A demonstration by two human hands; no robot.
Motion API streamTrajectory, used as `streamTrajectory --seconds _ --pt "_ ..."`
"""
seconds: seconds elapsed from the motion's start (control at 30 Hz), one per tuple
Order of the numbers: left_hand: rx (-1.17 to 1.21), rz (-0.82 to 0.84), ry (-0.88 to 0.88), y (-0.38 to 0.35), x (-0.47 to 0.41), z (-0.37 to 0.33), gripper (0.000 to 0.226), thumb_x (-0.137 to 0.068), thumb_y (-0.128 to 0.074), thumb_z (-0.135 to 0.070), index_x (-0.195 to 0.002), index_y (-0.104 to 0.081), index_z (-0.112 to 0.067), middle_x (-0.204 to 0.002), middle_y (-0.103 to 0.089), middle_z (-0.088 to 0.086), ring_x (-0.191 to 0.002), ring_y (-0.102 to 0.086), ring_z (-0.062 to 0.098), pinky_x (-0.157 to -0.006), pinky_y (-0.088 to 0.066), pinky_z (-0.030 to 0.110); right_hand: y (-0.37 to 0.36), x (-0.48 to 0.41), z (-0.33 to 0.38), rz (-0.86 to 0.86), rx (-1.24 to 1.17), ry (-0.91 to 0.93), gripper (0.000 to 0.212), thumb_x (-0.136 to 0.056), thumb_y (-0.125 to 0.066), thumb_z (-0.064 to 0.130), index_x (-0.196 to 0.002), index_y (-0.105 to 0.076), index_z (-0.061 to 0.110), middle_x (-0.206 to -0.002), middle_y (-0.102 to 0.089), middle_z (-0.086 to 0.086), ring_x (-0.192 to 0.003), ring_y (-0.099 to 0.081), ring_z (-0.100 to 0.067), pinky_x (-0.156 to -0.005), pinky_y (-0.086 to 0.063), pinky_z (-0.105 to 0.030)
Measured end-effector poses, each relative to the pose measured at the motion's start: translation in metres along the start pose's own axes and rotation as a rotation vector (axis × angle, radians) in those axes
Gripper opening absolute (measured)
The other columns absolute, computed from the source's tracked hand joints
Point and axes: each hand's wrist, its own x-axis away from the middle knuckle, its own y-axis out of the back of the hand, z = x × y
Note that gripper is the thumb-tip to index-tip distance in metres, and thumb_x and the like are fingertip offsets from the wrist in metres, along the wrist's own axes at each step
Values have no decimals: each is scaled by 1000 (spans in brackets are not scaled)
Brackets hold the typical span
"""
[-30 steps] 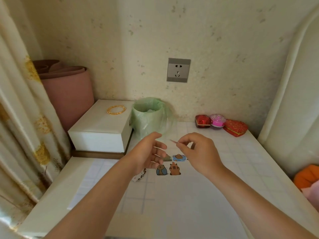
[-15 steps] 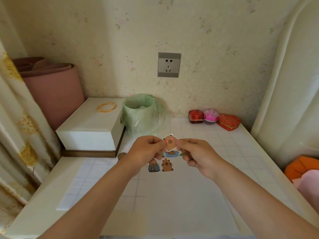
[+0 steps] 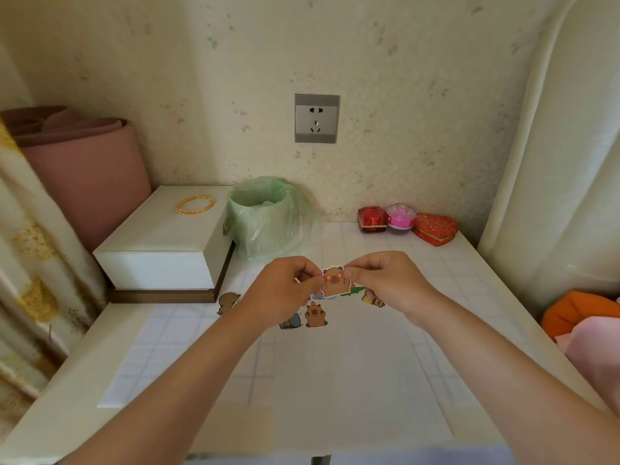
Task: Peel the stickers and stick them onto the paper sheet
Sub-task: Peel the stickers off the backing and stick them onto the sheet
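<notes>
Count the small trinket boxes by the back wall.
3: a dark red box, a pink round one beside it, and a red heart-shaped one at the right end.

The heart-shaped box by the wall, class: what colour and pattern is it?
The heart-shaped box is red with a fine gold pattern, shown best in the head view.

No text, label, brand or number can be read anywhere. The sticker (image 3: 333, 285) shows only a cartoon animal, without letters. Any marking on the socket (image 3: 316, 118) or the red box (image 3: 371, 220) is too small to tell.
</notes>
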Motion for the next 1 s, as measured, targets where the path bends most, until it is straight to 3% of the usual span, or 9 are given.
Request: streamTrajectory --seconds 0.13,0.33,0.43,0.53,0.67,0.8,0.9,1.0 --pt "44 12 -22 -1 -2 -2 10 -92 -66 -17 -85 -70 -22 -79 -73 -3 -56 -60 9 -59 -50 19 7 -2 1 17 1 9 5 -89 -73 15 -87 -77 17 -64 -68 6 -54 -51 -11 -47 -43 -16" --pt "76 16 -28 -6 -3 -3 10 -92 -67 -16 -86 -72 -22 -80 -74 -2 -57 -60 10 -56 -47 16 8 -5 -2 56 11 8 4 -89 -73 18 -88 -77 19 -57 -64 7 -51 -51 -11 -49 -42 -21" --pt "137 5 7 -8 -2 -4 11 -90 -67 -12 -89 -76 -20 -85 -76 1 -57 -60 10 -54 -45 13 8 -7 -4 -8 20 -20 6 -90 -73 17 -86 -76 18 -66 -68 0 -50 -50 -13 -48 -42 -21" --pt "155 -25 72 -9 -4 2 16 -90 -68 -15 -104 -68 -23 -84 -77 -2 -64 -65 13 -48 -42 10 11 -10 -7 -104 19 -80 7 -91 -70 15 -86 -75 15 -77 -69 -5 -49 -49 -14 -38 -35 -15" --pt "-157 -8 15 -8 -6 16 25 -93 -66 -21 -118 -68 -25 -90 -67 -18 -84 -66 5 -71 -54 21 18 -13 -19 -113 63 -183 8 -89 -72 17 -86 -75 10 -78 -68 -10 -48 -46 -15 -36 -27 -19" --pt "-440 120 -77 -10 -2 24 47 -84 -72 -41 -130 -60 -37 -115 -56 -14 -108 -52 9 -91 -50 34 9 -14 -29 -3 155 -260 10 -85 -76 23 -84 -78 13 -74 -68 -9 -50 -45 -15 -41 -23 -20" --pt "-539 212 -110 -13 -1 29 68 -79 -72 -54 -141 -49 -38 -124 -50 -13 -115 -40 9 -97 -46 37 -2 -14 -34 17 184 -271 18 -79 -81 31 -83 -79 14 -79 -72 -17 -52 -45 -17 -40 -25 -20" --pt "-607 238 -115 -14 -2 33 79 -73 -73 -62 -143 -46 -35 -127 -47 -12 -117 -38 10 -97 -46 36 -10 -14 -35 19 203 -265 20 -79 -83 29 -85 -80 11 -51 -59 -2 -43 -40 -12 -35 -26 -17"
